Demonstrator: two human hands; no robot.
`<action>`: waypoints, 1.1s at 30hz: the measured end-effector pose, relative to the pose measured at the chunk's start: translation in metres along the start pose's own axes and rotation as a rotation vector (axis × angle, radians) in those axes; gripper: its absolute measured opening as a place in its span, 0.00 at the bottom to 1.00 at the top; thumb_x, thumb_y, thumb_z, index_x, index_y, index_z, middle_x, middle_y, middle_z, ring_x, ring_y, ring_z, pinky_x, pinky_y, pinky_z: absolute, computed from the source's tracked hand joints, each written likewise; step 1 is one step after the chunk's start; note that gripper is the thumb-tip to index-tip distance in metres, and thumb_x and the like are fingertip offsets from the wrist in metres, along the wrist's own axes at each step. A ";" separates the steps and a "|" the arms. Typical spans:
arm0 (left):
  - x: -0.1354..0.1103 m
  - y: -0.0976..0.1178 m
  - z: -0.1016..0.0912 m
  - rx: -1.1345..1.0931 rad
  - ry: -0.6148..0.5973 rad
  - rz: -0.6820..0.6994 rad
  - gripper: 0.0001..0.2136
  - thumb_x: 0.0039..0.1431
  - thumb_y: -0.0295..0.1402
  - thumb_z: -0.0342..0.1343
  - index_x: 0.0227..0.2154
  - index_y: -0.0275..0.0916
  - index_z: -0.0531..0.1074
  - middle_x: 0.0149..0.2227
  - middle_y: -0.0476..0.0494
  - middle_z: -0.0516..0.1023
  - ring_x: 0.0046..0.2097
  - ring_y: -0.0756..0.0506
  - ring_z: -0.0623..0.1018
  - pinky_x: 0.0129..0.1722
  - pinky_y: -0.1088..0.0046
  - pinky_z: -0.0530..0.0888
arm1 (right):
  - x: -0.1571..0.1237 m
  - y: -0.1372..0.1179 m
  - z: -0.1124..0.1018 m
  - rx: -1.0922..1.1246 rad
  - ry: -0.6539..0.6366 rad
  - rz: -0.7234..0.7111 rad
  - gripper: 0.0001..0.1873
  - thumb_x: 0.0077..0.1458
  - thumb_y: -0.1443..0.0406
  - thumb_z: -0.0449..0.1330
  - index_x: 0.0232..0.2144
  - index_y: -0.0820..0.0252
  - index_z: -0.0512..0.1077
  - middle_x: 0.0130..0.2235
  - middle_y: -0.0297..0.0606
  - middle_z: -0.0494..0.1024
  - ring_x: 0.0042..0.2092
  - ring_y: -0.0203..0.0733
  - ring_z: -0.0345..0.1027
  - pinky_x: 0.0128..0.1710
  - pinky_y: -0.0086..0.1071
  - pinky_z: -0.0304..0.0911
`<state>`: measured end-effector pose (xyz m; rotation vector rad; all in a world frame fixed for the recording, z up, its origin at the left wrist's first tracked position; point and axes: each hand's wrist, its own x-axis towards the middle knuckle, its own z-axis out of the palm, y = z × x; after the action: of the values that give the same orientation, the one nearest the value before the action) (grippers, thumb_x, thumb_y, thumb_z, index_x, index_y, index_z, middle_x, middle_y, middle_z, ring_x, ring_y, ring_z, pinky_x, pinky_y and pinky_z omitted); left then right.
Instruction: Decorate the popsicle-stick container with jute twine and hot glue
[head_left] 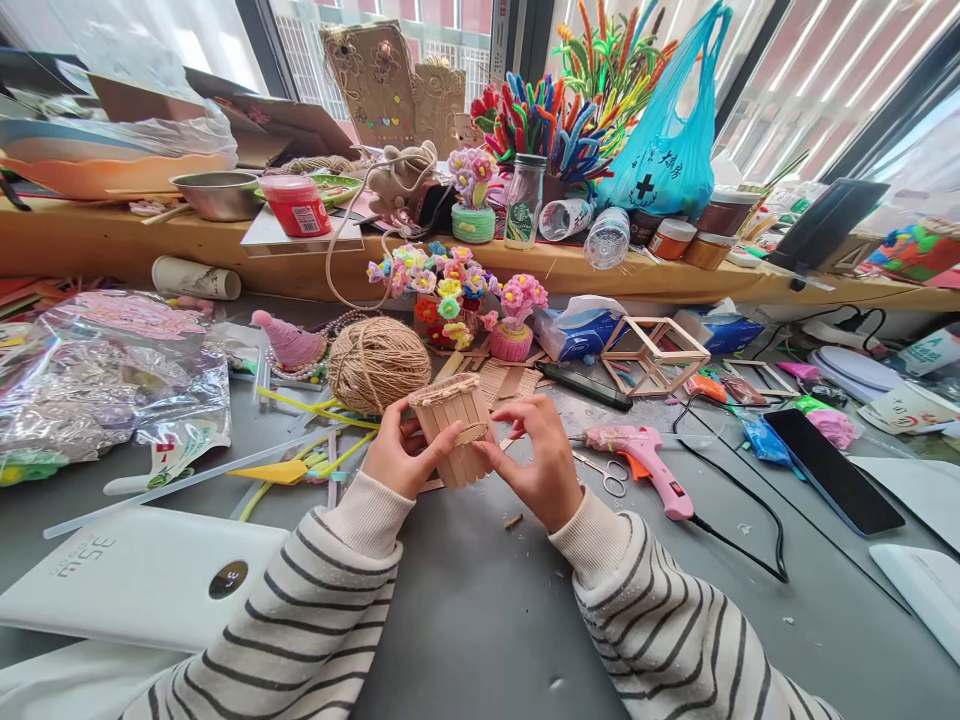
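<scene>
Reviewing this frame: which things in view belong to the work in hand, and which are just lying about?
Work in hand:
- wooden-stick piece, gripped by the left hand, right hand at its side
- twine ball, likely; the piece's rim looks similar
- pink glue gun, probably

Apparently lying about:
- black phone
- blue plastic bag
- glass bottle

A small container (448, 418) of pale, flat wooden slats set side by side is near the centre of the frame, held up and tilted, its top leaning toward the left of the frame. Rough tan cord (444, 390) rings its upper edge, and a short stretch of similar cord crosses the slats lower down. The left hand (403, 452) grips its left side, thumb across the front; the right hand's (538, 462) fingertips meet its right side.
</scene>
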<state>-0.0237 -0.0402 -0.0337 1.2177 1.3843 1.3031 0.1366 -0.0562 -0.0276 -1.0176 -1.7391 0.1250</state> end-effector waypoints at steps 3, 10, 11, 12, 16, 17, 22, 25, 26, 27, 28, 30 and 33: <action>0.001 0.000 -0.001 -0.006 -0.040 -0.005 0.34 0.34 0.50 0.64 0.44 0.37 0.62 0.41 0.34 0.75 0.41 0.37 0.77 0.38 0.59 0.75 | 0.000 0.002 0.000 0.085 -0.020 0.056 0.12 0.48 0.64 0.62 0.37 0.60 0.70 0.37 0.41 0.67 0.40 0.41 0.63 0.33 0.33 0.67; -0.002 0.006 -0.002 -0.111 -0.127 -0.054 0.33 0.35 0.47 0.65 0.44 0.36 0.63 0.39 0.35 0.77 0.40 0.37 0.78 0.35 0.63 0.76 | 0.002 0.003 -0.001 0.157 -0.043 0.100 0.08 0.46 0.64 0.64 0.32 0.56 0.73 0.40 0.39 0.67 0.45 0.42 0.63 0.47 0.40 0.63; -0.002 0.007 -0.002 -0.116 -0.139 -0.063 0.33 0.35 0.47 0.65 0.44 0.36 0.63 0.39 0.35 0.78 0.39 0.37 0.78 0.35 0.63 0.76 | 0.002 0.002 -0.002 0.161 -0.043 0.096 0.08 0.46 0.64 0.64 0.32 0.55 0.73 0.40 0.39 0.67 0.46 0.42 0.63 0.47 0.40 0.62; -0.002 0.008 -0.003 -0.118 -0.145 -0.070 0.33 0.35 0.46 0.65 0.44 0.36 0.63 0.38 0.36 0.78 0.39 0.38 0.78 0.35 0.63 0.76 | 0.002 0.002 -0.001 0.165 -0.043 0.096 0.07 0.46 0.64 0.64 0.31 0.55 0.73 0.40 0.39 0.67 0.46 0.42 0.63 0.47 0.41 0.62; -0.002 0.008 -0.003 -0.122 -0.153 -0.064 0.33 0.35 0.46 0.65 0.45 0.35 0.63 0.38 0.36 0.78 0.38 0.38 0.79 0.35 0.62 0.76 | 0.001 0.003 -0.001 0.177 -0.050 0.110 0.07 0.45 0.64 0.64 0.31 0.55 0.73 0.42 0.40 0.67 0.48 0.43 0.62 0.48 0.41 0.61; -0.002 0.007 -0.003 -0.123 -0.157 -0.061 0.33 0.35 0.46 0.65 0.45 0.35 0.63 0.38 0.35 0.78 0.38 0.37 0.79 0.35 0.62 0.76 | 0.001 0.003 -0.001 0.177 -0.052 0.110 0.07 0.46 0.64 0.64 0.31 0.55 0.73 0.42 0.40 0.67 0.48 0.43 0.62 0.48 0.40 0.61; -0.001 0.003 -0.003 -0.131 -0.196 -0.040 0.36 0.33 0.44 0.66 0.46 0.34 0.62 0.41 0.33 0.76 0.41 0.36 0.78 0.38 0.61 0.76 | 0.001 0.004 -0.002 0.174 -0.066 0.117 0.07 0.46 0.63 0.63 0.32 0.56 0.73 0.42 0.40 0.66 0.47 0.42 0.62 0.48 0.40 0.61; -0.001 0.001 -0.003 -0.127 -0.226 -0.020 0.37 0.33 0.41 0.67 0.48 0.34 0.61 0.43 0.32 0.75 0.43 0.36 0.77 0.41 0.60 0.74 | 0.001 0.004 -0.002 0.188 -0.065 0.131 0.07 0.47 0.63 0.63 0.31 0.56 0.73 0.41 0.40 0.66 0.48 0.42 0.62 0.49 0.41 0.60; -0.001 0.000 -0.003 -0.127 -0.233 -0.016 0.36 0.33 0.41 0.67 0.48 0.35 0.60 0.43 0.32 0.75 0.43 0.37 0.77 0.42 0.59 0.74 | 0.001 0.004 -0.002 0.193 -0.065 0.135 0.07 0.47 0.63 0.63 0.31 0.56 0.73 0.41 0.40 0.66 0.48 0.43 0.61 0.49 0.41 0.60; -0.001 0.000 -0.003 -0.128 -0.234 -0.012 0.36 0.34 0.41 0.67 0.48 0.35 0.61 0.43 0.33 0.75 0.43 0.37 0.77 0.42 0.59 0.74 | 0.000 0.004 -0.001 0.199 -0.067 0.139 0.07 0.47 0.63 0.63 0.31 0.56 0.73 0.41 0.40 0.66 0.48 0.43 0.61 0.49 0.42 0.60; -0.001 0.000 -0.003 -0.129 -0.232 -0.011 0.36 0.34 0.41 0.66 0.48 0.35 0.61 0.43 0.33 0.75 0.42 0.37 0.77 0.42 0.60 0.74 | 0.000 0.004 -0.001 0.204 -0.071 0.141 0.07 0.47 0.63 0.63 0.32 0.56 0.73 0.41 0.40 0.66 0.48 0.43 0.62 0.49 0.42 0.60; 0.000 0.000 -0.003 -0.139 -0.229 -0.018 0.36 0.35 0.41 0.66 0.48 0.35 0.61 0.43 0.33 0.75 0.42 0.37 0.78 0.41 0.61 0.75 | 0.000 0.005 -0.001 0.210 -0.076 0.146 0.07 0.47 0.63 0.63 0.32 0.56 0.73 0.42 0.40 0.66 0.48 0.43 0.62 0.49 0.42 0.60; 0.001 0.000 -0.004 -0.170 -0.247 -0.030 0.36 0.39 0.45 0.64 0.50 0.33 0.60 0.44 0.31 0.75 0.43 0.35 0.77 0.39 0.62 0.75 | 0.000 0.006 -0.001 0.208 -0.077 0.150 0.07 0.47 0.63 0.63 0.31 0.56 0.73 0.42 0.40 0.66 0.48 0.43 0.61 0.50 0.43 0.59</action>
<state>-0.0277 -0.0402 -0.0330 1.1927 1.0894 1.1799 0.1408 -0.0530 -0.0301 -0.9990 -1.6780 0.4373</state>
